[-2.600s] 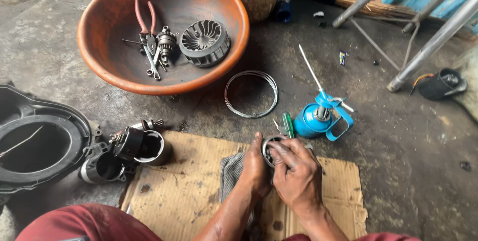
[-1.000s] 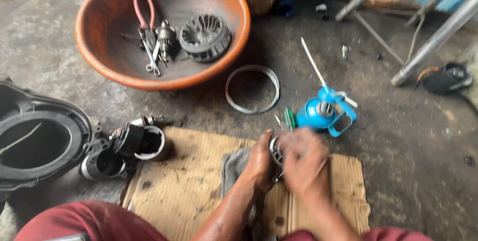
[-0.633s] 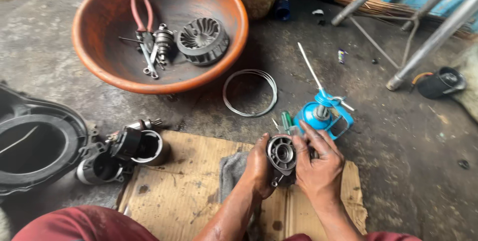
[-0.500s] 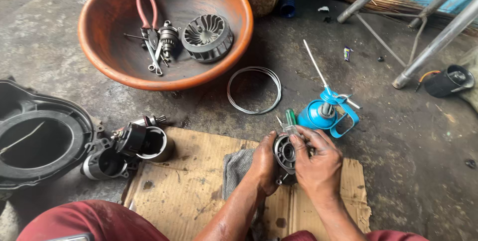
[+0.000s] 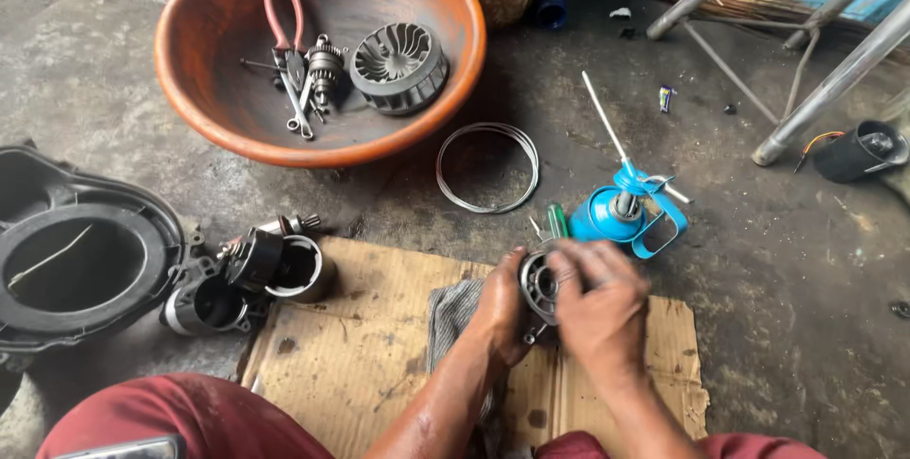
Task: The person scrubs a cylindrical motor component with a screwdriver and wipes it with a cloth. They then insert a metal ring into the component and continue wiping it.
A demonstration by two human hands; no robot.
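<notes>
1. Right hand [image 5: 599, 302], lower centre of the frame: curled over the round metal housing [image 5: 536, 286], fingertips pressed against its open face and rim. It grips the part from the right side.
2. Left hand [image 5: 500, 312], just left of the right: wrapped round the back and side of the same housing, steadying it above the cardboard.
3. Round metal housing, between both hands, lower centre: cast grey metal, cylindrical, with a dark recessed bore; greasy and dull. In my judgement the work goes best if the left hand holds the body square and still while the right fingers work evenly round the rim, so nothing cocks in the bore.
4. Grey rag [image 5: 453, 312], under the left wrist: soft, crumpled, oil-stained cloth.
5. Cardboard sheet [image 5: 351, 345], lower centre: flat, brown, torn at the edges, spotted with oil.
6. Blue oil can [image 5: 616, 217], just above the hands: glossy painted metal, round body, long thin spout pointing upward.
7. Wire ring [image 5: 487, 167], centre: thin steel hoops, lying flat on the concrete.
8. Motor parts [image 5: 251, 274], left of the cardboard: dark cylindrical casings, grimy.
9. Orange basin [image 5: 190, 99], upper left: wide, smooth plastic bowl holding red-handled pliers [image 5: 282, 27] and a finned metal rotor [image 5: 398, 65].
10. Black cover [image 5: 76, 265], far left: moulded plastic with a round opening.
</notes>
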